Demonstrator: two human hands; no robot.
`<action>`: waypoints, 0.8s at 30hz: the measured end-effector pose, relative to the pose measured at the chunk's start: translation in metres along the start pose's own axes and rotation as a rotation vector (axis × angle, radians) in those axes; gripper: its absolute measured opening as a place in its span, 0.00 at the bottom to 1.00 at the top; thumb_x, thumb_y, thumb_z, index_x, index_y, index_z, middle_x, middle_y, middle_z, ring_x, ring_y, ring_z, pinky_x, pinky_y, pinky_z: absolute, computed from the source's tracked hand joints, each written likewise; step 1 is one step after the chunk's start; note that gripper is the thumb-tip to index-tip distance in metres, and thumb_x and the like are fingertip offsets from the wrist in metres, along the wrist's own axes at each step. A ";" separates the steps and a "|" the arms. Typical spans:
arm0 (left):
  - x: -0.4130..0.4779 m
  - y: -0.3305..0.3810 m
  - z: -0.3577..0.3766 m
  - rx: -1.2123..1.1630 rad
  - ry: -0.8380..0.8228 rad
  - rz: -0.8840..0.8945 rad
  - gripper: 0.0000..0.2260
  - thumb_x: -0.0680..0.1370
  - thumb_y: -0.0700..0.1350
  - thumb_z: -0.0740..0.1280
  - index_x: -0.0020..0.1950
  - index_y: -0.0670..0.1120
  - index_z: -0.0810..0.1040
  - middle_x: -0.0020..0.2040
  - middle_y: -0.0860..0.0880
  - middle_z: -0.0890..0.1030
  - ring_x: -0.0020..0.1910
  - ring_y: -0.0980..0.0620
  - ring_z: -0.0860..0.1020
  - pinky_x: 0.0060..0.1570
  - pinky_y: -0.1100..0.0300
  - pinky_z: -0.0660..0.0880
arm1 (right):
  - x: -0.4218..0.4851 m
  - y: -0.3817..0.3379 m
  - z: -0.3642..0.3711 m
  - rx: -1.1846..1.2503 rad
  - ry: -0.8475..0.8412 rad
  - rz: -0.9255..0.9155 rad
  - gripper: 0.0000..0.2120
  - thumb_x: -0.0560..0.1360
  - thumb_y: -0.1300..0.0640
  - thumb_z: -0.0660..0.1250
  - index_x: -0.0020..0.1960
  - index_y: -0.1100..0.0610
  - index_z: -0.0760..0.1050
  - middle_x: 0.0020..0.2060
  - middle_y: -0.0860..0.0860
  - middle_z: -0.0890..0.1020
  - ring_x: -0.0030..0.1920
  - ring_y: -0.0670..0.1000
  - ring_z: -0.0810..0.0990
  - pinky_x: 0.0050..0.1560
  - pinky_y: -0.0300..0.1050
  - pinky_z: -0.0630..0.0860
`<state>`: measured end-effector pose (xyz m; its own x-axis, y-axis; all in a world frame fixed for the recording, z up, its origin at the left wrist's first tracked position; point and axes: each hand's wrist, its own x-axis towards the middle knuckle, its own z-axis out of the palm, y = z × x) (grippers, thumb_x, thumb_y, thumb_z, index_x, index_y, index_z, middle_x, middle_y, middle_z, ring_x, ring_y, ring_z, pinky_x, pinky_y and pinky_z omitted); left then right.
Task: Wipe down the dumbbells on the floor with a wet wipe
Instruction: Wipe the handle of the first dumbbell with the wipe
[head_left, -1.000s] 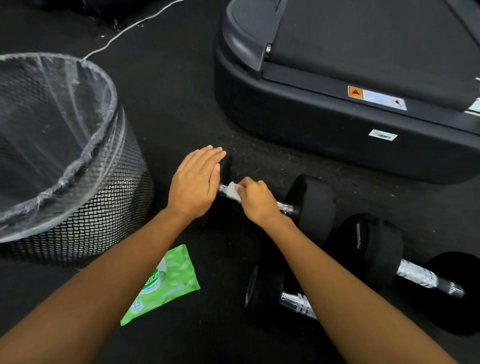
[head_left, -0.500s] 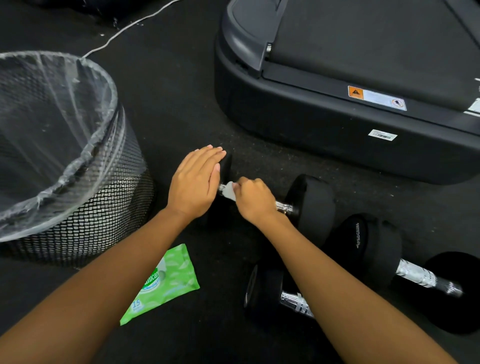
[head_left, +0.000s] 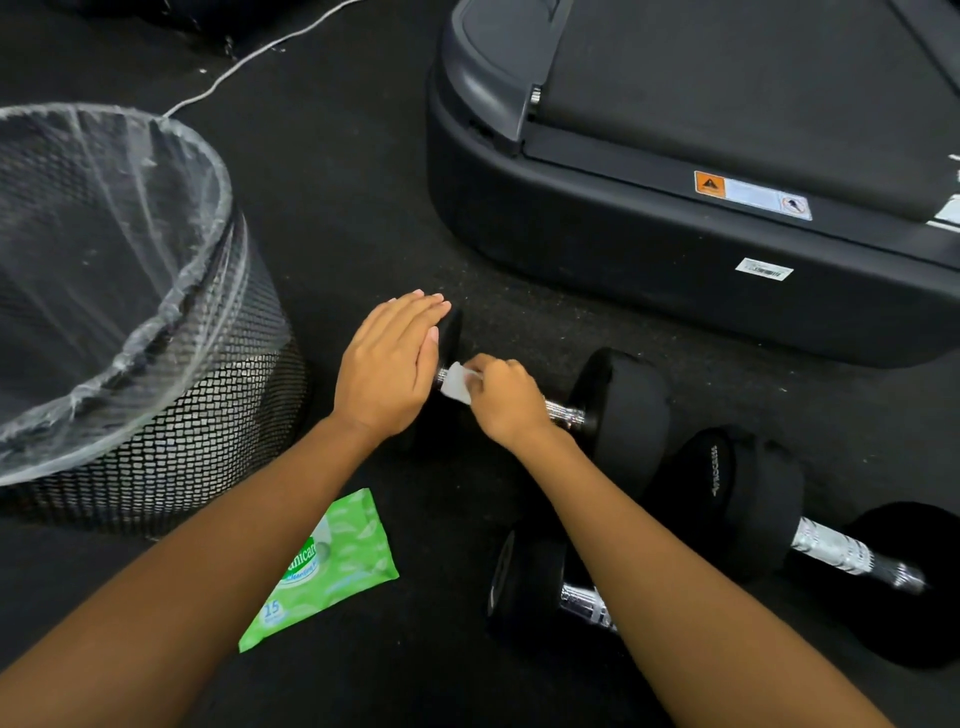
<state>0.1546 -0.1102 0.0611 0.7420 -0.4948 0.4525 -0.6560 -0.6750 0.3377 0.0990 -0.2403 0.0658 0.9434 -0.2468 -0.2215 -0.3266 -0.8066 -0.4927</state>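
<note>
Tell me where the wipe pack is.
In the head view, the wipe pack lies on the floor at lower centre-left, just below the mesh bin and left of the nearest dumbbell.

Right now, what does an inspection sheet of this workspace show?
Surface: black floor, lightly speckled.
Job's things: wet wipe on the far dumbbell handle; second dumbbell and near dumbbell beside it; green wipes pack lying flat.
Clutter: nothing seen.
Hands: left hand flat on the far dumbbell's head; right hand pinches the wet wipe.
Cables: white cable, upper left.
Surroundings: lined mesh bin; treadmill.
</note>
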 end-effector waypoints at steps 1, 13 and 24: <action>0.000 0.000 0.000 -0.004 0.001 0.000 0.19 0.80 0.45 0.51 0.65 0.41 0.74 0.63 0.45 0.77 0.66 0.50 0.70 0.68 0.60 0.57 | -0.003 -0.001 0.000 0.001 0.005 -0.036 0.14 0.80 0.58 0.57 0.64 0.59 0.71 0.57 0.59 0.76 0.58 0.58 0.73 0.57 0.51 0.71; 0.000 0.001 -0.001 -0.004 -0.005 0.004 0.19 0.80 0.45 0.51 0.64 0.41 0.74 0.63 0.45 0.77 0.66 0.49 0.71 0.68 0.58 0.58 | 0.010 0.000 0.003 0.128 -0.030 0.050 0.13 0.78 0.57 0.61 0.62 0.56 0.74 0.58 0.57 0.77 0.59 0.56 0.74 0.58 0.50 0.71; -0.001 0.001 -0.001 -0.011 -0.005 0.006 0.19 0.80 0.45 0.51 0.65 0.41 0.74 0.63 0.45 0.76 0.66 0.49 0.70 0.69 0.57 0.59 | -0.026 0.022 0.021 -0.108 0.374 -0.295 0.20 0.62 0.70 0.73 0.53 0.62 0.77 0.50 0.56 0.79 0.50 0.56 0.76 0.54 0.50 0.75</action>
<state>0.1528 -0.1098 0.0618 0.7390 -0.5015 0.4498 -0.6615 -0.6664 0.3440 0.0659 -0.2403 0.0434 0.9571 -0.1593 0.2421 -0.0529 -0.9174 -0.3945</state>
